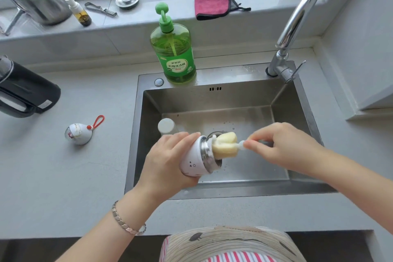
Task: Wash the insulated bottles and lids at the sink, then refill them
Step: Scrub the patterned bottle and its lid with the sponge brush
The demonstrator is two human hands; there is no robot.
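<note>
Over the sink (212, 100), your left hand (168, 161) grips the insulated bottle (192, 161), your right hand (282, 144) pinches the sponge brush (224, 144) at its mouth; rinsing and refilling seem left.

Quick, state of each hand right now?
Left hand: grips the white bottle.
Right hand: pinches the sponge brush by its handle.

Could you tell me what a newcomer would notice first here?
The left hand grips a small white insulated bottle over the steel sink, while the right hand holds a yellow sponge brush at its mouth. A tall green detergent bottle stands on the sink's back rim.
</note>
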